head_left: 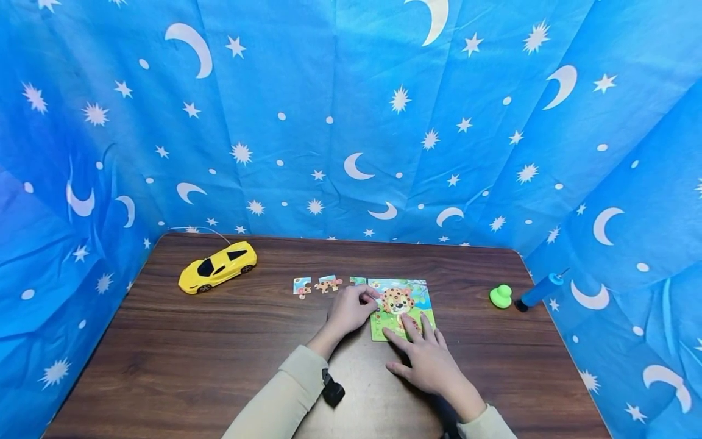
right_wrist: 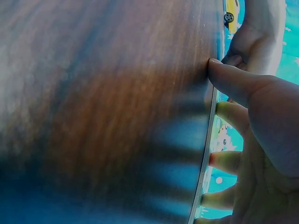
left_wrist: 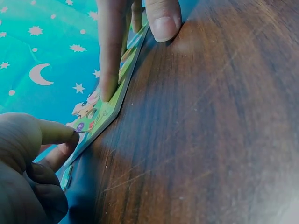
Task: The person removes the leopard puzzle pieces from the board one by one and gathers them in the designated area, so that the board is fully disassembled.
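Observation:
A square jigsaw puzzle (head_left: 419, 294) with a cartoon leopard on a green and blue ground lies flat on the table. My left hand (head_left: 353, 310) is at its left edge. In the left wrist view, thumb and index finger pinch a thin puzzle piece (left_wrist: 83, 131) just over the board; the fingers hide most of it. With fingers spread, my right hand (head_left: 430, 361) rests on the lower right of the puzzle, its thumb on the table in front. Loose puzzle pieces (head_left: 328, 284) lie left of the board, one partly beside its upper left corner.
A yellow toy car (head_left: 218, 268) stands at the back left of the wooden table (head_left: 219, 353). Toward the right edge are a light green knob-shaped object (head_left: 501, 296) and a blue pump-like cylinder (head_left: 540, 291). Blue cloth (head_left: 307, 134) with moons and stars hangs around the table.

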`<state>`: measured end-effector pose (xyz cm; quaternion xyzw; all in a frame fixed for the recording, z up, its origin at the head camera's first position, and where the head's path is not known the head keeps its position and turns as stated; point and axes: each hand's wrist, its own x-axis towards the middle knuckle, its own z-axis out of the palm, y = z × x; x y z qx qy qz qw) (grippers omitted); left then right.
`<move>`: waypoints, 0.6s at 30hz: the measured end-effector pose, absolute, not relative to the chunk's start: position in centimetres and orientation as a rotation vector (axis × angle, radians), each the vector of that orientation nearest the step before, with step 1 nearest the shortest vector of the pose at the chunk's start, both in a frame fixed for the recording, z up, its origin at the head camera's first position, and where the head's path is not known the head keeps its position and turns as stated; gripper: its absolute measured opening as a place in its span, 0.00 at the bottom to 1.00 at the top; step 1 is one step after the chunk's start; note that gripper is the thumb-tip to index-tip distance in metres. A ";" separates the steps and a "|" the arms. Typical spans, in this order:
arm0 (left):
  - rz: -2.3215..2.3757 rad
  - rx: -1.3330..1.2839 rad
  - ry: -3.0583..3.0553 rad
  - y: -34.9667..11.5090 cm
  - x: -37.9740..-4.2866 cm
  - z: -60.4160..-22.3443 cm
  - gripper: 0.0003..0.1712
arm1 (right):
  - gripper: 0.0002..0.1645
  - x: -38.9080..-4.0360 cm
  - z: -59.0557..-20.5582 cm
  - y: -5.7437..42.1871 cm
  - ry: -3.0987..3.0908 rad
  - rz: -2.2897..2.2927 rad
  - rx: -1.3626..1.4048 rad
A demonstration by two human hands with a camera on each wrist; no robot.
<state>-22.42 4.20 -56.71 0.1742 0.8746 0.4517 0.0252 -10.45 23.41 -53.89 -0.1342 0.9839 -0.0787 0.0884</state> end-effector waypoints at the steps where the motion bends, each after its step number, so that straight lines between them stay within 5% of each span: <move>1: 1.392 0.526 2.706 4.2 -22.4 -56.7 0.06 | 0.40 -10.5 -53.9 23.4 2.927 -0.236 -0.399; 18: 1.594 0.345 2.622 2.8 -23.1 -55.1 0.06 | 0.40 -10.4 -53.8 23.3 2.911 -0.226 -0.389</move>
